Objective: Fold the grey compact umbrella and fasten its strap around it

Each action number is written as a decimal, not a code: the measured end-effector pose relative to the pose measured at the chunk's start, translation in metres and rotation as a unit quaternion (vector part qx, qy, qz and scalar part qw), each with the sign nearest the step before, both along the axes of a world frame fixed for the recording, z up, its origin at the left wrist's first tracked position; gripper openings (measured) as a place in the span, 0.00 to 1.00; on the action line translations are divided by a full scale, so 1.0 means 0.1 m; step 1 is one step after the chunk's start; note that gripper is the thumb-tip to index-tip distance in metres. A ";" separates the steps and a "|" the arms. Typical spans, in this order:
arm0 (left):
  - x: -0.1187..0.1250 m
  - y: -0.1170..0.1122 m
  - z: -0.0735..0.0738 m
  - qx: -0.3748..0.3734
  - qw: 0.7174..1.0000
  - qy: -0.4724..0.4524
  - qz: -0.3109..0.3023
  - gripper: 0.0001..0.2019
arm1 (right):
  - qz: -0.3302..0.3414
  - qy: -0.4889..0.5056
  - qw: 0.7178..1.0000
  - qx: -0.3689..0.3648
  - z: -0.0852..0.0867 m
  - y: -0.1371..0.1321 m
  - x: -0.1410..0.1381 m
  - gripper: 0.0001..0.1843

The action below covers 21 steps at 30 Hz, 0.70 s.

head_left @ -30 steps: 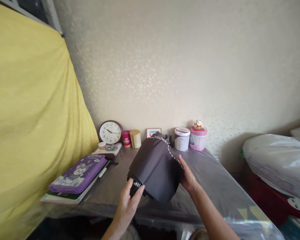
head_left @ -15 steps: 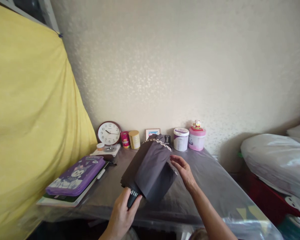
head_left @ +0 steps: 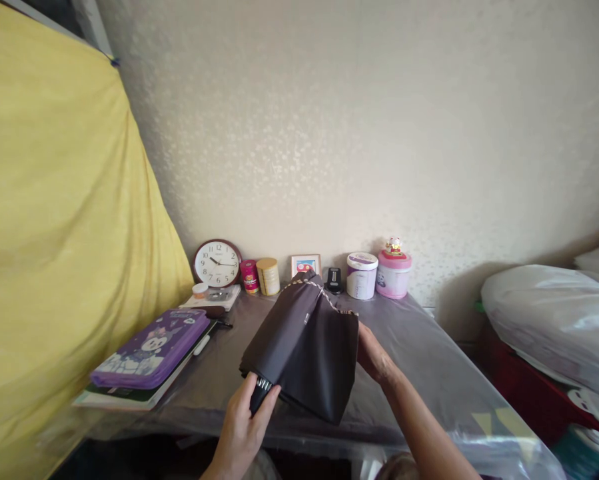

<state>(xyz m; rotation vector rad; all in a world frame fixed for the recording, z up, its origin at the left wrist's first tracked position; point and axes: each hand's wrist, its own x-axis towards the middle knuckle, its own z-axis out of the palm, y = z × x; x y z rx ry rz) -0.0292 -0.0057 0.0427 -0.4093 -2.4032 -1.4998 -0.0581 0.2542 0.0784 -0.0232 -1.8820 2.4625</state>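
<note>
Head camera view, looking down at a table [head_left: 429,363] covered in clear plastic sheeting, set against a pale wall.

A folded dark grey umbrella [head_left: 304,347] is held slanted just above the middle of the table, its loose canopy hanging open. The left hand [head_left: 244,427] has its fingers curled tight around the black handle at the near end. The right hand [head_left: 374,359] rests against the canopy's right edge; its fingertips are hidden behind the cloth, so I cannot tell whether they grip it.

Along the wall stand a round clock [head_left: 218,264], a red tin [head_left: 250,276], a gold tin [head_left: 268,276], a small framed picture [head_left: 306,265], a white tub [head_left: 362,275] and a pink tub [head_left: 393,277] with a little figurine on top. All four containers are lidded, so their contents are hidden. At the left, a zipped purple pencil case [head_left: 149,349] lies on books beside a yellow cloth [head_left: 54,233].
</note>
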 end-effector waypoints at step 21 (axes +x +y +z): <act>-0.07 0.17 0.04 0.160 0.986 -0.044 -0.004 0.14 | -0.073 0.034 0.996 0.027 0.06 0.41 0.15 0.21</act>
